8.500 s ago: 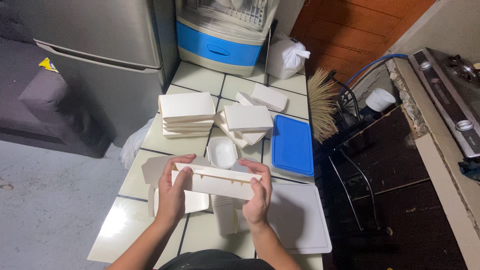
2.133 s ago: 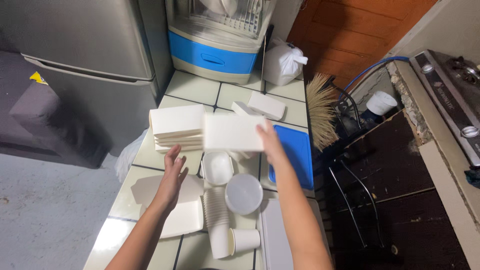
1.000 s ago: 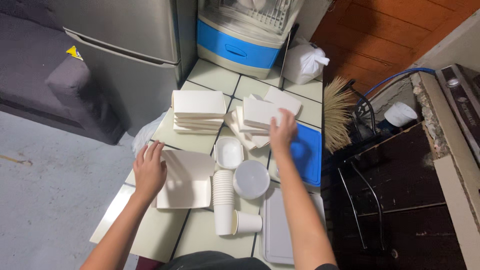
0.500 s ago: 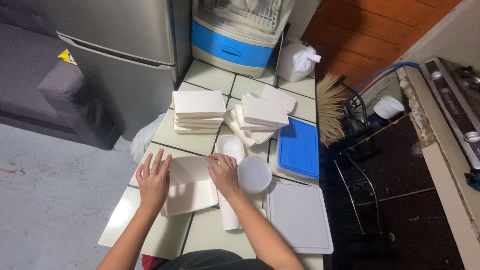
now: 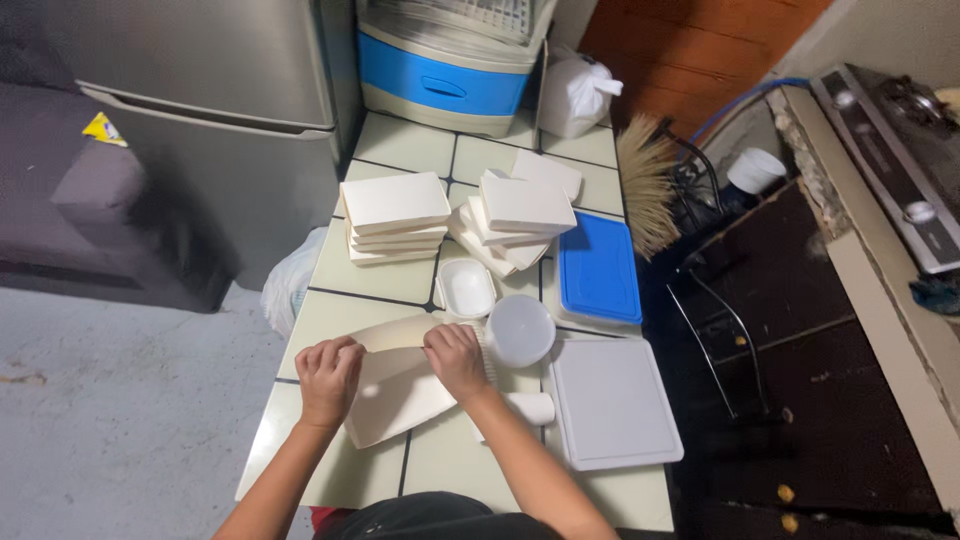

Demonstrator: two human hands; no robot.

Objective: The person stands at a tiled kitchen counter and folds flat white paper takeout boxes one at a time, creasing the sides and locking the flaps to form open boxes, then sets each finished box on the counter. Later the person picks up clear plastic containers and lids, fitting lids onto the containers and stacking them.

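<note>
Both hands work a flat box blank on the tiled counter.
The left hand (image 5: 328,378) and right hand (image 5: 455,358) pinch the unfolded cardboard box (image 5: 395,385) near its top edge; light, probably thin and easily creased, best held along the folds.

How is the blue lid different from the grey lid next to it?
The blue lid is bright blue; the grey lid is pale grey. The blue lid looks smaller and narrower, the grey lid bigger and squarer. The blue lid lies farther from the person, the grey lid nearer. Both are flat with rounded corners and lie on the tiled table.
</note>
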